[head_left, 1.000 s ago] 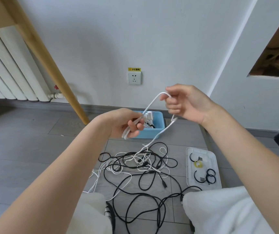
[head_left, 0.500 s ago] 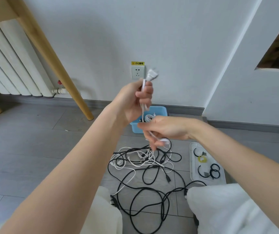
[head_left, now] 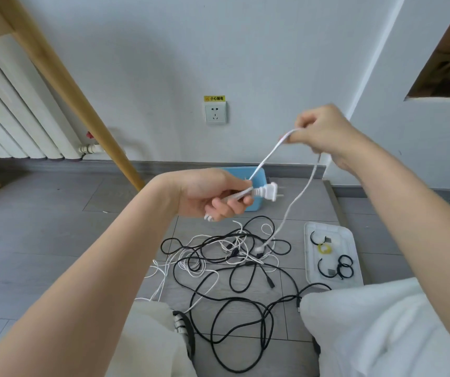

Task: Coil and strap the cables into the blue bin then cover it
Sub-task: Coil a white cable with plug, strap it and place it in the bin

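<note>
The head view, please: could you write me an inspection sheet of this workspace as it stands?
Surface: grey tiled floor.
Job's things: blue bin by the wall, partly hidden by the left hand; clear lid lies on the floor, holding black straps and a yellow ring.
Clutter: nothing seen.
Grippers: left hand grips the white power cable near its plug; right hand pinches the cable higher up.
Cables: tangle of black and white cables loose on the floor.
Surroundings: wall socket, radiator, wooden leg.
</note>
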A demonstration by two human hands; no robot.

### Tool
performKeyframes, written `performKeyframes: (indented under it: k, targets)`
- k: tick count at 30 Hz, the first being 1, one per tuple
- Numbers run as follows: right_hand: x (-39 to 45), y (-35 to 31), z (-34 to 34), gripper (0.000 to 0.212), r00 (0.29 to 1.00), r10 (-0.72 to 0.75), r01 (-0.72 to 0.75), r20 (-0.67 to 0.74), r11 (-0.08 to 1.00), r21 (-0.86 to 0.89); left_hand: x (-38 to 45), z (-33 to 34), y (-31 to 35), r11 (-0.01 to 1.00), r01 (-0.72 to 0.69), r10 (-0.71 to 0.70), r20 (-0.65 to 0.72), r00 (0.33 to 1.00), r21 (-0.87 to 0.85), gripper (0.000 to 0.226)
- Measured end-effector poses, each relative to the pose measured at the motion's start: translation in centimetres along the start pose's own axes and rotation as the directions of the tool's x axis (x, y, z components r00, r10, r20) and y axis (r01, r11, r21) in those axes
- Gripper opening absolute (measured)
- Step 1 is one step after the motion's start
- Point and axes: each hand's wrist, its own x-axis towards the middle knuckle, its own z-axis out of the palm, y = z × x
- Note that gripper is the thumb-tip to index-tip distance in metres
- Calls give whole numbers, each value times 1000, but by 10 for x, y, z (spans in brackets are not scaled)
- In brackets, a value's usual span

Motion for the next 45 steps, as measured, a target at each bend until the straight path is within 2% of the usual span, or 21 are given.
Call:
performKeyframes:
  k: [1, 3, 5, 7, 9, 11, 14, 17, 19, 21, 23, 25, 27, 29, 32, 36, 38, 41, 42, 43, 45]
  targets:
    - [1, -4, -3, 41, 995, 24, -14, -95, 994, 109, 5, 0, -1, 1000, 20, -21, -73, 997, -11, 38]
    - [-1, -11, -1, 39, 992, 62, -34, -106, 967, 251, 14, -3, -5, 988, -15, -21, -235, 972, -154, 37]
    - [-8, -16, 7, 35, 996, 60, -76, 66, 961, 265, 17, -12, -7, 903, -151, 2, -348, 938, -402, 33]
    - [-12, -15, 13, 29, 966, 51, -119, 252, 957, 265, 19, -24, -11, 723, -320, 49, -416, 908, -612, 30]
    - [-16, -13, 15, 27, 939, 39, -135, 343, 956, 260, 19, -31, -13, 580, -427, 98, -461, 882, -694, 29]
    - [-20, -11, 17, 27, 904, 14, -129, 427, 962, 241, 21, -32, -12, 506, -497, 120, -513, 850, -705, 27]
    - [-34, -8, 32, 28, 755, 10, -128, 656, 983, 132, 23, -31, -9, 375, -579, 158, -566, 809, -724, 28]
    - [-47, -2, 50, 39, 584, 150, -133, 798, 987, -88, 22, -24, 0, 287, -600, 261, -541, 799, -747, 27]
    - [-50, 6, 57, 51, 543, 280, -125, 792, 959, -254, 19, -18, 6, 366, -536, 330, -432, 839, -761, 28]
    - [-49, 13, 60, 58, 567, 362, -77, 740, 917, -391, 12, -11, 7, 615, -415, 355, -235, 905, -671, 32]
    - [-47, 16, 60, 53, 646, 361, 31, 673, 868, -496, 9, -3, -1, 856, -261, 302, 22, 953, -447, 29]
    - [-42, 17, 56, 39, 691, 321, 111, 648, 839, -533, 9, 7, -12, 959, -146, 204, 232, 951, -243, 29]
    - [-35, 18, 48, 32, 732, 285, 41, 619, 888, -457, 13, 14, -19, 987, -65, 107, 309, 945, -144, 33]
    - [-30, 19, 39, 39, 762, 225, -94, 607, 966, -239, 14, 12, -20, 994, -18, 48, 293, 955, -105, 34]
    - [-24, 18, 33, 38, 769, 184, -292, 613, 953, 80, 11, 2, -16, 978, 0, 48, 226, 973, -210, 28]
    - [-20, 11, 30, 27, 743, 149, -369, 652, 904, 214, 15, -7, -13, 934, 54, -56, 4, 998, -354, 35]
    - [-21, 7, 28, 32, 703, 86, -339, 706, 913, 226, 20, -9, -15, 918, 45, -92, -102, 991, -393, 37]
    - [-26, 1, 27, 50, 612, -11, -331, 791, 905, 269, 28, -13, -19, 885, -94, -65, -321, 945, -455, 39]
    - [-28, -2, 27, 49, 574, -37, -336, 818, 900, 277, 31, -16, -20, 851, -174, -47, -402, 914, -496, 38]
    - [-30, -4, 28, 44, 531, -64, -334, 845, 900, 279, 32, -20, -21, 781, -274, -29, -471, 882, -562, 37]
    - [-34, -8, 31, 35, 451, -87, -311, 888, 918, 248, 33, -29, -21, 546, -481, 11, -568, 823, -686, 35]
